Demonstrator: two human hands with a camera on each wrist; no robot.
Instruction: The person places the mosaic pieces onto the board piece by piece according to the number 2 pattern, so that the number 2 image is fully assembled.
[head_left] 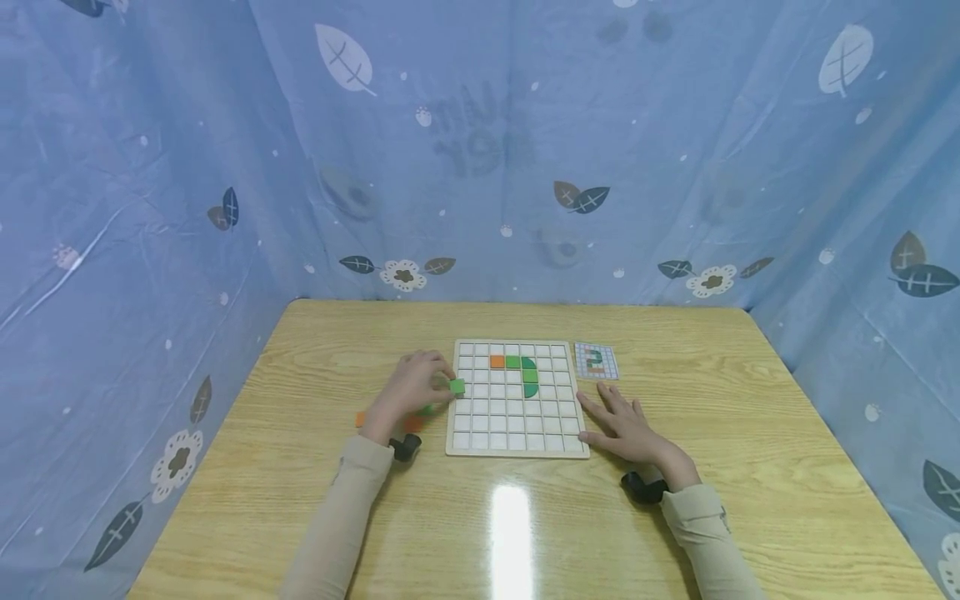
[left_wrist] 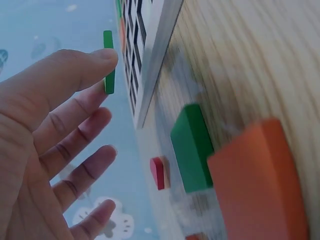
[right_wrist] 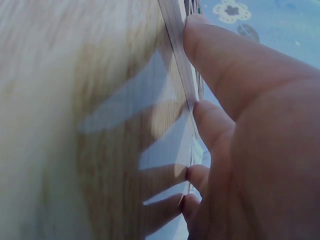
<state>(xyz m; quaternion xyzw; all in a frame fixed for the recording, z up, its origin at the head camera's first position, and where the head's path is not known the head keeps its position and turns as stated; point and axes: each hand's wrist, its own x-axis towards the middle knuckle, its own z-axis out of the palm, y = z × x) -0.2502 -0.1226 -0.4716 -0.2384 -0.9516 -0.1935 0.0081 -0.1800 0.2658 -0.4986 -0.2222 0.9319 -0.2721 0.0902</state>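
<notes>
My left hand (head_left: 415, 385) pinches a light green square tile (head_left: 457, 386) between thumb and fingertip, at the left edge of a white grid board (head_left: 517, 447). In the left wrist view that green tile (left_wrist: 109, 62) stands edge-on and its other fingers spread apart. On the board lie an orange square (head_left: 497, 362), two light green squares (head_left: 513, 362) and two dark green rounded pieces (head_left: 531, 390). With fingers spread, my right hand (head_left: 626, 427) touches the board's right edge. The right wrist view shows its thumb and index fingertip against the board's rim (right_wrist: 181, 55).
Loose pieces lie left of the board, among them a green block (left_wrist: 191, 150), an orange block (left_wrist: 255, 180) and a small red piece (left_wrist: 157, 172). A pattern card (head_left: 597, 361) sits beyond the board's upper right corner. Blue curtains (head_left: 480, 167) surround the wooden table (head_left: 600, 533).
</notes>
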